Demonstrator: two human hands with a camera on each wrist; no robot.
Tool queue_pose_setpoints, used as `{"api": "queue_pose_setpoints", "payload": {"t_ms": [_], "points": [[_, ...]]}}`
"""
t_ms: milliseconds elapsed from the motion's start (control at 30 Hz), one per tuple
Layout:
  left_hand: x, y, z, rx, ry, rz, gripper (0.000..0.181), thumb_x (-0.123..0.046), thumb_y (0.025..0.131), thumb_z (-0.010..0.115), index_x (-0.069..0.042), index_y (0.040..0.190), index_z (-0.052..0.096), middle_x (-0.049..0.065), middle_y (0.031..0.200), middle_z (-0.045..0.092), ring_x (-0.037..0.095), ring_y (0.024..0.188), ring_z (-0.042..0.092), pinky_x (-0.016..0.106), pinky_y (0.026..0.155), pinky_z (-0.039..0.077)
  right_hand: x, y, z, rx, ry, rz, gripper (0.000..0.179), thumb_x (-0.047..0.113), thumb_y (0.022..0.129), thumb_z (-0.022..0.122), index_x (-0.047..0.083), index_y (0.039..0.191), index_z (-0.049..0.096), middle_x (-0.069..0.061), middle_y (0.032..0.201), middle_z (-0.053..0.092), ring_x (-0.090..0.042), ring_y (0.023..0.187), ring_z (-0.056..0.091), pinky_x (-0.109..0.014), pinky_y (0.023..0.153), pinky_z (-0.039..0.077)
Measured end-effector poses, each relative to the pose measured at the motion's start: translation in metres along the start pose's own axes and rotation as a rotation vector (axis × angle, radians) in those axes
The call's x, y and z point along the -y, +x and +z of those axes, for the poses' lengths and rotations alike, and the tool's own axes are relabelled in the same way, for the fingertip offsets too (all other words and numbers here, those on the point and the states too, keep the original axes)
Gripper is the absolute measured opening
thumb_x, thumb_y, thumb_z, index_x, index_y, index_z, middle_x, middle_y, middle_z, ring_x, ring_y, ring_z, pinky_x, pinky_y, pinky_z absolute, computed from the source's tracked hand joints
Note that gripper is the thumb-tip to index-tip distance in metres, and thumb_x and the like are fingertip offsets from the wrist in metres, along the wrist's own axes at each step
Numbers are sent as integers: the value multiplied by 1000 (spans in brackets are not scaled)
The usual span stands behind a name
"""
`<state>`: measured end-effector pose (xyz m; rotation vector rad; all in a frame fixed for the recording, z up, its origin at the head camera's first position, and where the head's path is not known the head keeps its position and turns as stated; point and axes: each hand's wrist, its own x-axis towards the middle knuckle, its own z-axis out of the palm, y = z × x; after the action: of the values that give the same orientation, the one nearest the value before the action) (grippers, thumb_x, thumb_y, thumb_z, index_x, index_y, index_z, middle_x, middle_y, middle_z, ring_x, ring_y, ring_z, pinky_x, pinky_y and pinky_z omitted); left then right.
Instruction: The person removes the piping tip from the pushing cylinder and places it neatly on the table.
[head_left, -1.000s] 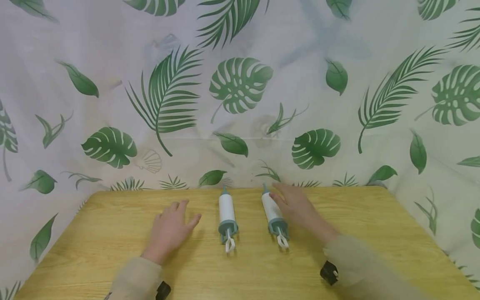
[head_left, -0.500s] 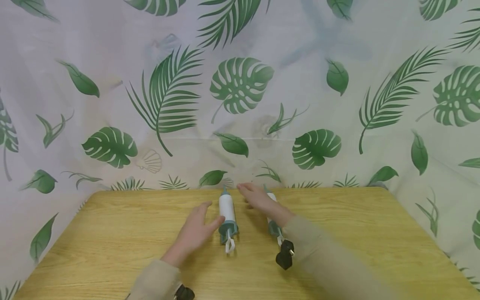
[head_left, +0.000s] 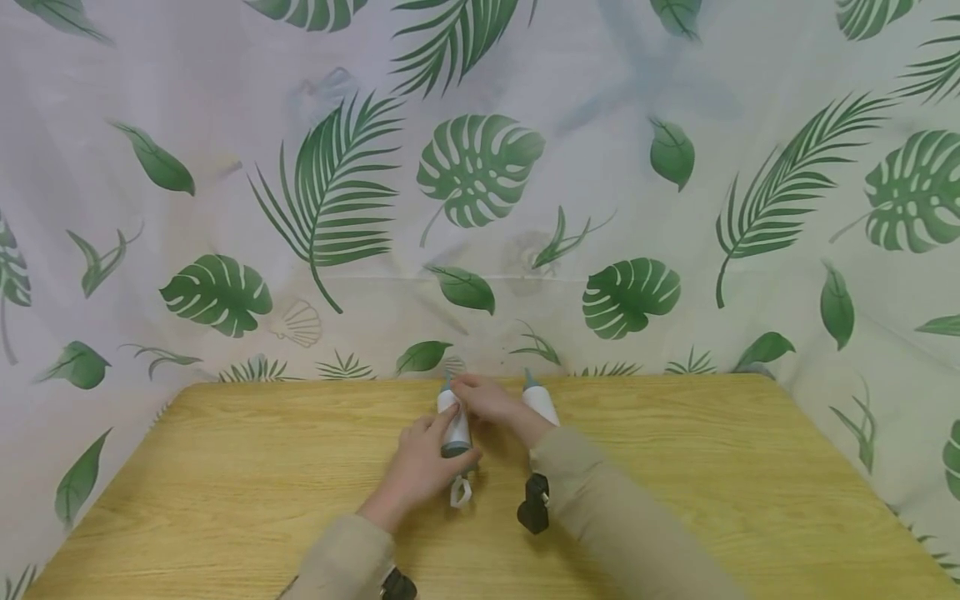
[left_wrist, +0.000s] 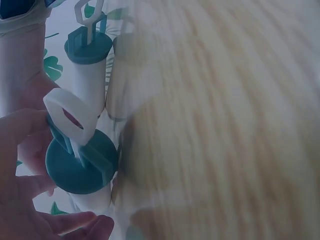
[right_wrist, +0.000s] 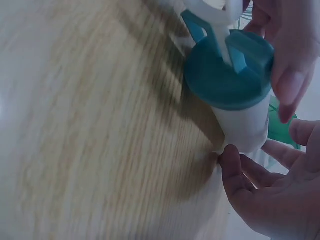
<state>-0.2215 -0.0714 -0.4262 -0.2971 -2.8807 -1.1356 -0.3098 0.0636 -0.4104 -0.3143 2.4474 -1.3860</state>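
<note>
On the table lies a syringe [head_left: 456, 435] with a white barrel, teal end cap [left_wrist: 75, 172], white pull ring [head_left: 461, 493] and teal nozzle pointing away. My left hand [head_left: 416, 468] grips it from the left, thumb across the cap and fingers curled by the barrel. From the right my right hand [head_left: 489, 402] reaches to the nozzle end. In the right wrist view that hand [right_wrist: 270, 200] has its fingers curled round the barrel's far end. A second, matching syringe [head_left: 540, 404] lies to the right, its rear part hidden behind my right arm in the head view.
The wooden table [head_left: 712, 467] reaches back to a pale curtain [head_left: 480, 242] printed with green leaves. The nozzles lie near the table's far edge. Black wrist devices [head_left: 534, 504] sit at my beige sleeves [head_left: 615, 517].
My right hand has moved left over the right syringe to the left syringe's nozzle end. The left hand has moved right and its fingers have come round the same syringe. Both syringes stay put.
</note>
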Motion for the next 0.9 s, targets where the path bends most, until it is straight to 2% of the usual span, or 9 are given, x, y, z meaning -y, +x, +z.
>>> {"api": "queue_pose_setpoints", "payload": {"t_ms": [167,267,400,567,767,900], "points": [[-1,1,0,42,-49,13,70,-38,86,67,-5,143,43,25,129,49,36,108,49,45,81,49,3,-5,2,-13,31,20,46,29,103,41,1,139,46,-18,134,51,-30,111,53,-43,89,48],[-2,0,-2,69,-76,9,71,-32,85,68,-3,143,41,25,128,47,30,99,52,40,75,50,4,-7,2,-23,66,27,47,28,103,42,-1,139,44,-21,135,48,-32,115,52,-43,90,48],[-4,-5,-5,100,-102,28,72,-23,83,72,-2,144,38,24,126,43,27,93,53,37,71,51,3,-10,-1,-29,166,46,48,29,103,43,-1,139,39,-25,130,49,-33,105,59,-40,83,52],[-5,-11,-8,100,-98,89,76,-13,79,76,-5,144,37,22,132,38,31,102,51,42,77,52,1,-18,-11,-34,291,65,51,31,102,46,0,141,32,-25,130,46,-35,102,60,-40,82,53],[0,-18,-11,92,-11,210,82,-5,73,78,-9,145,38,20,139,36,32,106,50,42,76,52,-6,-30,-25,-32,422,59,48,26,101,48,-4,137,36,-21,116,51,-24,83,61,-32,75,54],[2,-23,-12,82,60,293,88,-4,70,80,-13,146,36,16,142,36,31,109,50,42,80,50,-12,-41,-35,3,483,50,43,26,102,47,-5,130,42,-15,106,51,-18,75,56,-26,71,52]]}}
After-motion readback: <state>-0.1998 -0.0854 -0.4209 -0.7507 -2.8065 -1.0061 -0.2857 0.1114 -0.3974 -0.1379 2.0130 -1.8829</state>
